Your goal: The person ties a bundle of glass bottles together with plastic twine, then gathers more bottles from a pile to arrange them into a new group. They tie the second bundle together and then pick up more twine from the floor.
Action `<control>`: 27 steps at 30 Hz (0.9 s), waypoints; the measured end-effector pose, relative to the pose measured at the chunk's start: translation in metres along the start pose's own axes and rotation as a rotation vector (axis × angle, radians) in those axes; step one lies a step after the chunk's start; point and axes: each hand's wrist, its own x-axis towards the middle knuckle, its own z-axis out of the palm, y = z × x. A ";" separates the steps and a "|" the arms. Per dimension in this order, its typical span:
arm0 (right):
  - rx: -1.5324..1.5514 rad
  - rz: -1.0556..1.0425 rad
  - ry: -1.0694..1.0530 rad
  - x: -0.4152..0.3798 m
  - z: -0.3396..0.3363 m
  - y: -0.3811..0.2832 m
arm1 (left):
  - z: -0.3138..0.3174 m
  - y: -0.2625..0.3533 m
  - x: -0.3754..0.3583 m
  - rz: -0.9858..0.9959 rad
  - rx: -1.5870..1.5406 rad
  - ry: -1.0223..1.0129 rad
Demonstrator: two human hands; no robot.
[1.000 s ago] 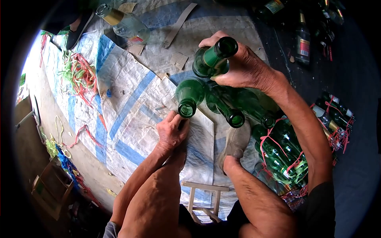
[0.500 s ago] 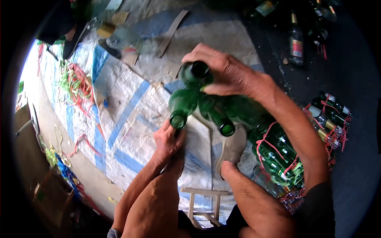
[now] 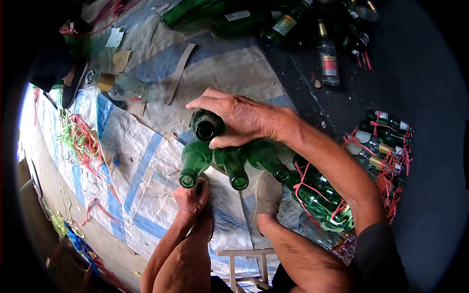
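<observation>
Right hand (image 3: 239,119): fingers grasp green glass bottle (image 3: 207,125) | Left hand (image 3: 191,198): curled below second green bottle (image 3: 196,158), cannot tell grip

Left bottle (image 3: 196,157), middle bottle (image 3: 231,164) and right bottle (image 3: 265,157): 3 in a row, green glass, close side by side, necks directed to the near side, mouths open. 4th bottle (image 3: 209,117): darker green, gripped, just beyond the left and middle units, mouth facing the camera; its lower body is hidden from view.
</observation>
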 end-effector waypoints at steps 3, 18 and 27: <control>0.001 0.006 -0.007 -0.001 -0.002 -0.002 | 0.000 0.001 0.000 0.003 -0.014 -0.005; -0.811 0.993 0.805 -0.158 -0.169 0.167 | 0.001 0.004 0.005 0.005 -0.051 0.067; -0.519 1.327 0.533 -0.213 -0.162 0.194 | -0.001 -0.001 0.002 0.041 0.015 -0.009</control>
